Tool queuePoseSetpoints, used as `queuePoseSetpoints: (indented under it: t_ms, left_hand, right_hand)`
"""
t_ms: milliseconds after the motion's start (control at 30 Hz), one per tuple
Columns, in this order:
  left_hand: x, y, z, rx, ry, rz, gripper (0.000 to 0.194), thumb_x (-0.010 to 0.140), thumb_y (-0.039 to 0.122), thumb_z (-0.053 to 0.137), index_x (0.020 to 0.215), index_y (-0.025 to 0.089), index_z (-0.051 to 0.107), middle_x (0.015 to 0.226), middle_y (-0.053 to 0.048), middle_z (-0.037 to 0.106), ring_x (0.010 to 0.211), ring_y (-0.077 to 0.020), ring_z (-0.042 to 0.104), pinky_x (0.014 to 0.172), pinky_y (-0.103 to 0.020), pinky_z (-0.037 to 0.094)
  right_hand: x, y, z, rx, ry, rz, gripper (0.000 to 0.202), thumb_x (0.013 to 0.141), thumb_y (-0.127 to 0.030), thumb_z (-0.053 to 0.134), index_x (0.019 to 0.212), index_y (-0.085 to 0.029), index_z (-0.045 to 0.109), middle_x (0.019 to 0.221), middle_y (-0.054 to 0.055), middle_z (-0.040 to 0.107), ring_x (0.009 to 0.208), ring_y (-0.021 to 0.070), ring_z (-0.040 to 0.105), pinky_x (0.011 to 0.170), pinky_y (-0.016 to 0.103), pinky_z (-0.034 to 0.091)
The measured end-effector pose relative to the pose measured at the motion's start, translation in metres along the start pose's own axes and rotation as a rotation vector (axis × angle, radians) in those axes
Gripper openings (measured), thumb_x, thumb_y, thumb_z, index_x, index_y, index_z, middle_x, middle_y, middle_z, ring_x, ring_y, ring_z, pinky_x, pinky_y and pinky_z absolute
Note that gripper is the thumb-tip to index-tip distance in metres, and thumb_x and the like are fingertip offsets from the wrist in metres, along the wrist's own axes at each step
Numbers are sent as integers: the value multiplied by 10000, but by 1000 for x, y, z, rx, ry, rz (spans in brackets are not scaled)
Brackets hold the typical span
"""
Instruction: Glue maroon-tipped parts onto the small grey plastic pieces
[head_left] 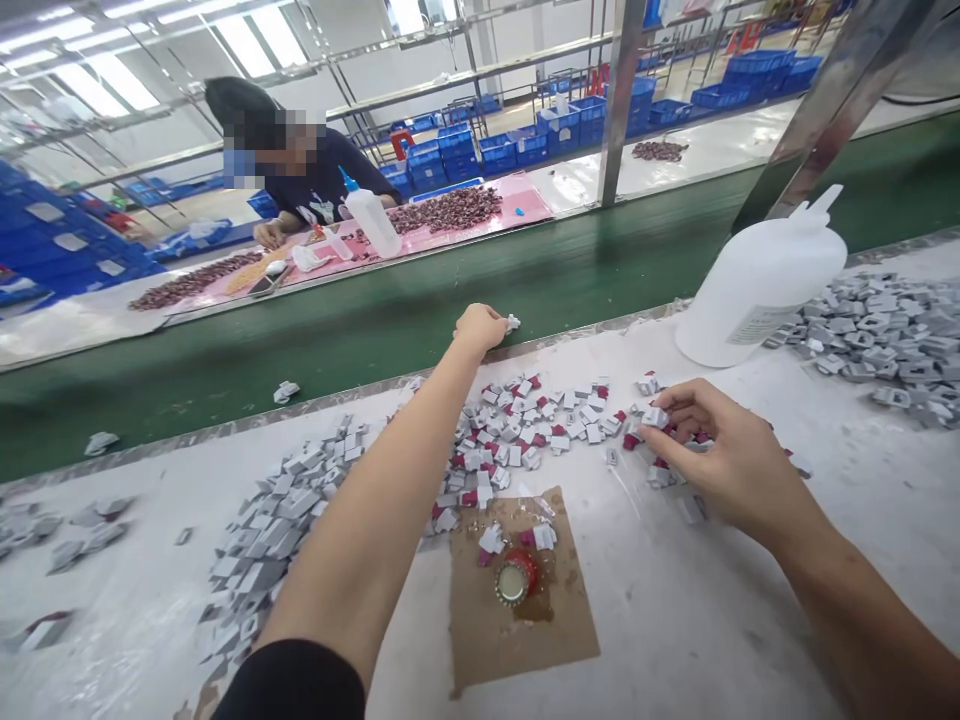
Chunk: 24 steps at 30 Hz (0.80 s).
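Note:
Stretched out over the near side of the green conveyor belt (390,355), my left hand (480,328) has its fingers closed at a small light-grey plastic part (513,323). My right hand (724,450) pinches another grey plastic part (654,416) between thumb and fingers, just above a scatter of similar pieces. Grey parts with dark-red inserts (517,425) spread across the white table between my hands. On a brown cardboard square (555,630) sit a red bottle cap-like container (516,580) and two grey-and-red parts (540,537).
A large white squeeze bottle (757,290) stands right, beside a heap of grey parts (885,335). More grey parts (277,520) lie left. Loose parts (286,391) rest on the belt. Beyond it, a person (322,180) works at a pink-covered table (525,200). A metal post (621,110) rises beyond the belt.

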<state>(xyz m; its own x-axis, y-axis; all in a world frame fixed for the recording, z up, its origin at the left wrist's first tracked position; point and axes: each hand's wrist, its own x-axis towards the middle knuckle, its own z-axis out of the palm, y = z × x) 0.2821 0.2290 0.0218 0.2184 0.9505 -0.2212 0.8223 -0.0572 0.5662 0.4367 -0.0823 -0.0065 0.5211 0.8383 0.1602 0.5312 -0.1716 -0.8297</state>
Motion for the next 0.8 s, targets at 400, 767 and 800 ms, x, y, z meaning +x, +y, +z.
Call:
queuePoseSetpoints:
  t_ms: [400,767,800]
  left_hand:
    - [-151,-75,-52,149,210,302,486,1023,531,601,1369,224,751,1462,-174,763,1462,-428,626,1224,-595,506]
    - [-270,-221,-44,443,491,-43,529,1070,495,552,1400,159,795,1385,-290,691,1386,-596,570,1125,-770,472]
    - [-274,-222,-41,447,490,-37,530,1080,465,545,1424,142,785,1382,-296,695,1365,-587,585,1114,-760,477]
  right_hand:
    - [1,-10,-4,588,-135,153,495,831,-608,1024,1147,-263,861,1080,106,884,963,281,849,844,424,717]
    - [-15,-24,12,788,-292,220,494,729,-546,1116,1051,-270,863,693,-48,692,597,127,664,561,254,583]
    - [-17,-25,13,769,-312,212,499,730,-542,1117,1064,-270,865,704,-36,715,621,140,691,576,257,597]
